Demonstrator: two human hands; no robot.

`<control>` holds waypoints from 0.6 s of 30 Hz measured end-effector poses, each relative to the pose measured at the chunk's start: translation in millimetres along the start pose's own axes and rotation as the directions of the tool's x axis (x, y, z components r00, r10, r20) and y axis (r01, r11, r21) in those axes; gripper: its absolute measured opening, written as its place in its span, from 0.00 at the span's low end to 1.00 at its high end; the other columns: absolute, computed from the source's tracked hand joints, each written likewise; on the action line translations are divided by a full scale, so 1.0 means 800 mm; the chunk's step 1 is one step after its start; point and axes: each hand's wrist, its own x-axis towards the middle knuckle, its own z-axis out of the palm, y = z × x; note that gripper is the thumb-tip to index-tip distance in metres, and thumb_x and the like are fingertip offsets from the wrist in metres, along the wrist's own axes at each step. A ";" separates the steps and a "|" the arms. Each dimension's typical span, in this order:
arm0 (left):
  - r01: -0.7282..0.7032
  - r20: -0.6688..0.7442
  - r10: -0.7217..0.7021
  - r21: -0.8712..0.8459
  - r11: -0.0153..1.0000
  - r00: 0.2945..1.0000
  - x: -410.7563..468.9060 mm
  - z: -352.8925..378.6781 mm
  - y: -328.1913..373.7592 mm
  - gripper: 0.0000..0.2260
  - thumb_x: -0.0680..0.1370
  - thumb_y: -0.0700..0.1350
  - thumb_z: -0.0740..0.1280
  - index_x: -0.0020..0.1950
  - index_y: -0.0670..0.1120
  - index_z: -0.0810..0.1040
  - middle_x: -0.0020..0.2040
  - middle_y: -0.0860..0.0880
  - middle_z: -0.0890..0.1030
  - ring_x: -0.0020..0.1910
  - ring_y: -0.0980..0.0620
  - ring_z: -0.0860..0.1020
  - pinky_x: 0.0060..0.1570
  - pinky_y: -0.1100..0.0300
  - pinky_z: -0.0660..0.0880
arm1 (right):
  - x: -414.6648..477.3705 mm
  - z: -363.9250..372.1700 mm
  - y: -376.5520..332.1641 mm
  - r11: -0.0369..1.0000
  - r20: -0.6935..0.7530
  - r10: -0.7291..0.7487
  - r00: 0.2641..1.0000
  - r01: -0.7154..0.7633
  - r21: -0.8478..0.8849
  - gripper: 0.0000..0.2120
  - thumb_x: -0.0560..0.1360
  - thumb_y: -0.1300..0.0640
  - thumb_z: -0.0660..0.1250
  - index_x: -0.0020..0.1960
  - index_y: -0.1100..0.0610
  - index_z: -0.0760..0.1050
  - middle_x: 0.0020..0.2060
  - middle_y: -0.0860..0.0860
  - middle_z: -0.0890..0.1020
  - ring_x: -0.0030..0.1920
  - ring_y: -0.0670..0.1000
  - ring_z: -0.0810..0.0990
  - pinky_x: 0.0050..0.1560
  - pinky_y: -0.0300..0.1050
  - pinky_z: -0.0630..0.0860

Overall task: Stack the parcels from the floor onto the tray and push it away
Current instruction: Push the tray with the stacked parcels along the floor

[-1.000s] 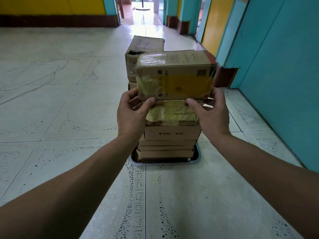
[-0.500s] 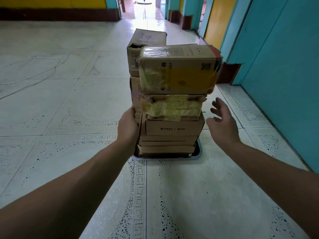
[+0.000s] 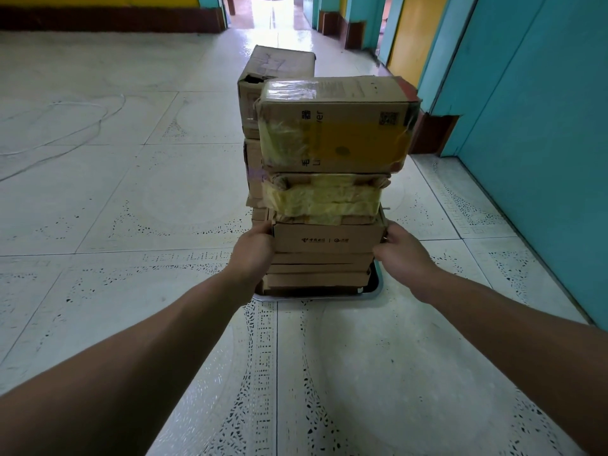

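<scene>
Cord: far on the left, a thin white cord lies in loops on the floor, well away from our work.
Left hand: our left hand sits against the left side of the printed box. We think it is there to steady the pile for the push. Its fingers go past the corner and out of sight, so we cannot tell if they curl round the box or lie flat.
Parcels: the parcels are all piled on the tray, and we see none left on the floor. The flat ones are at the bottom, likely so the pile does not tip.
Taped parcel: the taped parcel sits on the printed box. The top box sits on that and sticks out a little on both sides.
Back box: the back box tops a second pile behind. The front pile hides most of it.
Tray: the metal tray rests on the floor under the pile. Only its near rim and right corner show.
Right hand: our right hand holds the right edge of the printed box with bent fingers, thumb lower down. We guess we hold low so the push moves the tray, not just the top boxes.
Wall: the blue wall is near on the right, so the push should go straight.
Hard to see: the print on the boxes is too small to read.
</scene>
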 end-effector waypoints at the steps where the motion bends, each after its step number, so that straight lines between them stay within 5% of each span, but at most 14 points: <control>1: -0.011 -0.004 0.011 0.010 1.000 1.000 0.000 -0.001 -0.001 0.24 0.74 0.32 0.54 0.61 0.49 0.81 0.56 0.48 0.82 0.53 0.49 0.78 0.52 0.55 0.75 | -0.001 -0.001 0.000 1.000 0.005 -0.001 1.000 0.001 -0.006 0.18 0.76 0.63 0.61 0.59 0.43 0.72 0.50 0.43 0.80 0.51 0.48 0.77 0.50 0.44 0.71; 7: -0.031 -0.024 0.031 -0.024 0.999 0.999 -0.004 -0.004 0.001 0.22 0.74 0.33 0.56 0.58 0.49 0.82 0.53 0.49 0.83 0.51 0.52 0.79 0.43 0.61 0.74 | -0.004 -0.003 0.001 0.999 -0.001 0.029 1.000 -0.029 -0.029 0.19 0.77 0.62 0.62 0.63 0.45 0.72 0.51 0.42 0.78 0.54 0.49 0.76 0.52 0.44 0.68; 14: -0.051 -0.072 0.046 -0.067 0.996 0.996 -0.007 -0.003 -0.005 0.21 0.74 0.31 0.56 0.50 0.55 0.79 0.45 0.58 0.81 0.48 0.58 0.77 0.42 0.63 0.71 | -0.003 -0.002 0.008 0.999 -0.017 0.039 0.999 -0.039 -0.024 0.25 0.78 0.65 0.59 0.73 0.50 0.68 0.64 0.46 0.75 0.53 0.47 0.72 0.53 0.42 0.65; 18: -0.058 -0.140 0.043 -0.103 0.993 0.989 -0.007 0.003 -0.018 0.23 0.75 0.32 0.57 0.53 0.57 0.80 0.49 0.59 0.82 0.52 0.56 0.79 0.56 0.55 0.76 | 0.004 0.009 0.015 0.998 -0.057 0.050 0.997 -0.052 -0.040 0.24 0.78 0.64 0.59 0.73 0.51 0.67 0.66 0.48 0.75 0.52 0.48 0.72 0.52 0.42 0.65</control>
